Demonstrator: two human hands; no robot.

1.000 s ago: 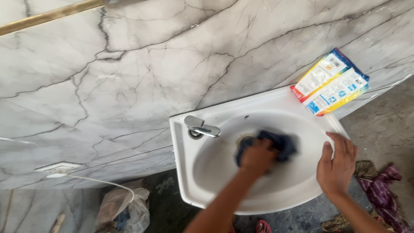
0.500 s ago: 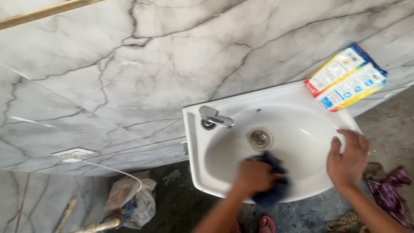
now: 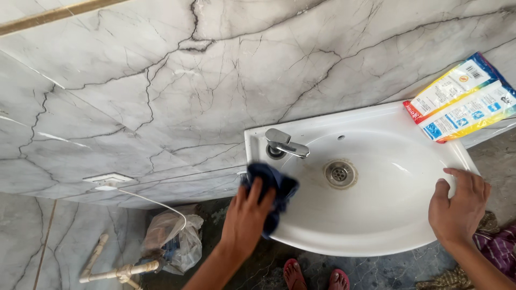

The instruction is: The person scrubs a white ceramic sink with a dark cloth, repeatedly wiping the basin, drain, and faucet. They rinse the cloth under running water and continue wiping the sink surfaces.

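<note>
The left hand (image 3: 246,217) is pressing a dark blue cloth (image 3: 274,189) onto the left rim of the white sink (image 3: 376,225). The fingers are spread flat and are pinning the cloth down, not squeezing it in a fist. The cloth is sticking out past the fingertips, and the tap (image 3: 285,144) is sitting just beyond it, a little to the right.

A second ago this hand was rubbing the cloth deep in the bowl, right over the drain (image 3: 339,173). Half a second ago it was wiping the front edge. Now it is working up on the left rim, so the drain is showing bare, well off to the right of the cloth. The wiping looks like it is going from the inside of the bowl out to the edges.

The right hand (image 3: 458,207) is staying on the right rim, fingers curled loosely over the edge, holding nothing but the sink itself. A colourful packet (image 3: 463,99) is lying on the back corner, beyond that hand. Two red sandals (image 3: 317,275) are peeking out below the sink, between the two arms.
</note>
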